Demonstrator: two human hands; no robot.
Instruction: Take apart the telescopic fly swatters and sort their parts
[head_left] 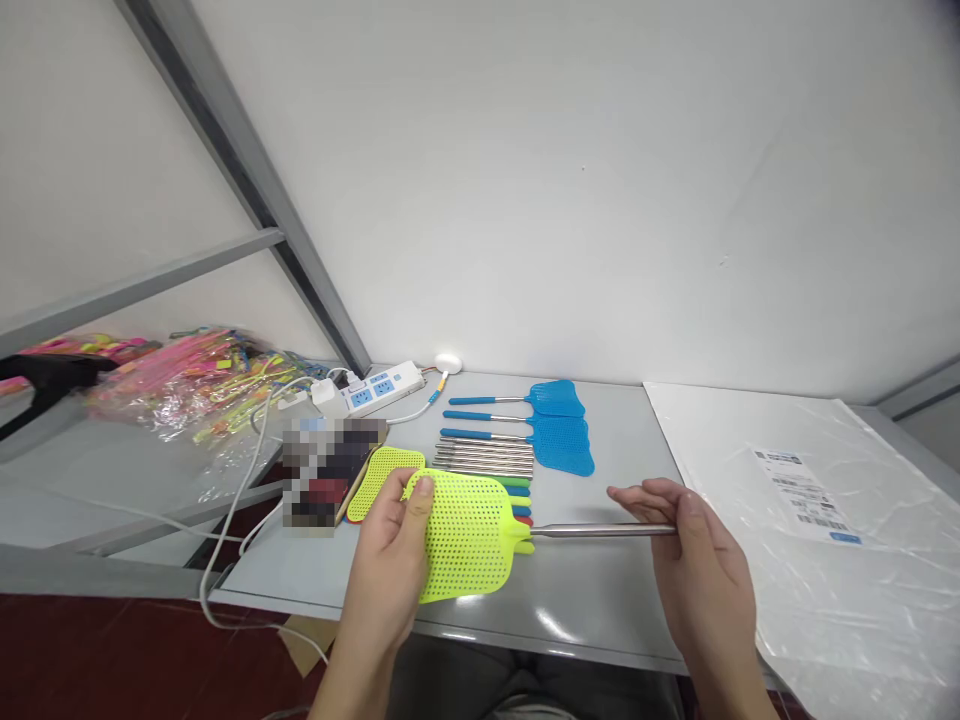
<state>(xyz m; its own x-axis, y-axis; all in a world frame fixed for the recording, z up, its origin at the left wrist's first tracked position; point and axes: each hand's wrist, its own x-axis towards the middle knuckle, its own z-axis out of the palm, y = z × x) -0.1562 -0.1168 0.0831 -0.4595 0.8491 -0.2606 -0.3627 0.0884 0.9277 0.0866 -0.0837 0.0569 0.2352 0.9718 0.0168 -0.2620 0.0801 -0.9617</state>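
Between left hand (394, 535) and right hand (701, 550), flyswatter (469, 532)

A grey table (600, 610) meets a white wall (570, 220) above dark red floor (82, 660).

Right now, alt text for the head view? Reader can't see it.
The left hand grips a yellow fly swatter by its flat end and the right hand holds its metal rod, above a gray table. Beyond lie blue fly swatters and a row of rods, with a white package to the right.
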